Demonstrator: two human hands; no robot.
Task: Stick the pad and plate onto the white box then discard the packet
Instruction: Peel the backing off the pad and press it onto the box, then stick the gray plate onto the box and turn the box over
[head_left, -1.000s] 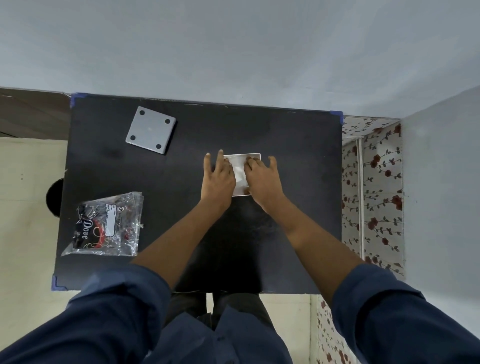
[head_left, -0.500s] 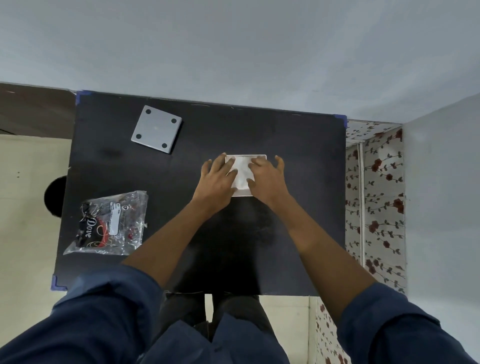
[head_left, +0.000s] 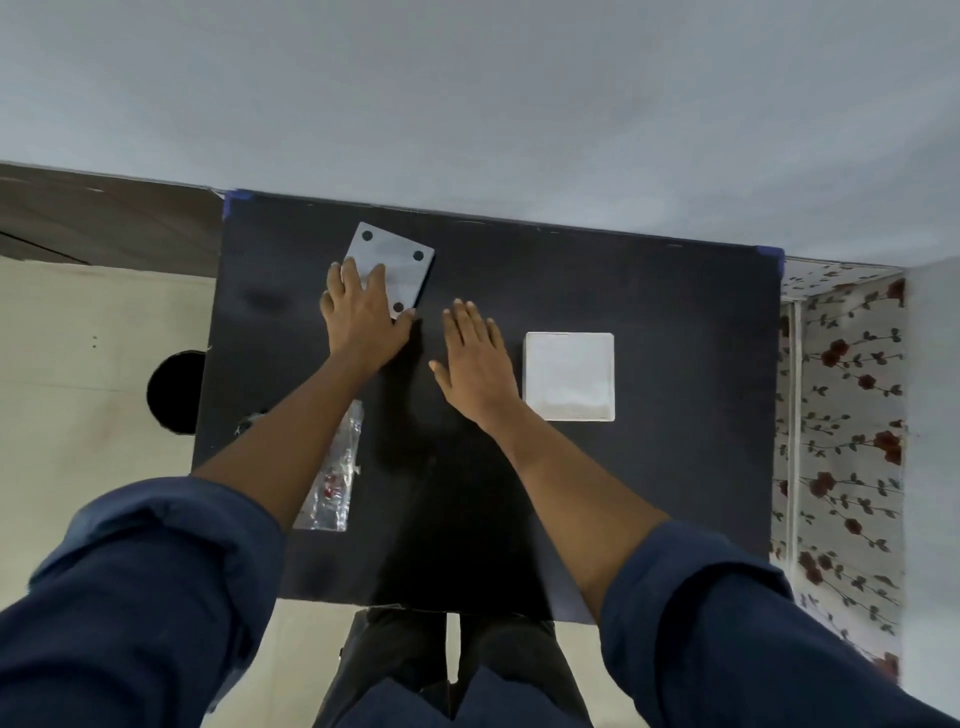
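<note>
The white box (head_left: 569, 375) lies flat on the black table (head_left: 675, 467), right of centre, with a pale square pad on its top face. A grey metal plate (head_left: 400, 262) with dark corner holes sits at the table's far left. My left hand (head_left: 363, 317) rests on the plate's near corner, fingers spread over it, thumb against its edge. My right hand (head_left: 475, 356) hovers flat and empty between plate and box, touching neither. The clear plastic packet (head_left: 335, 478) lies at the near left, mostly hidden under my left forearm.
A grey wall runs along the table's far edge. A floral-patterned surface (head_left: 841, 415) borders the table on the right. A dark round object (head_left: 174, 392) sits on the pale floor at the left. My legs are at the near edge.
Both hands left the white box and moved left. My left hand now lies on the grey plate; my right hand is flat over the bare table. The view shifted left.
</note>
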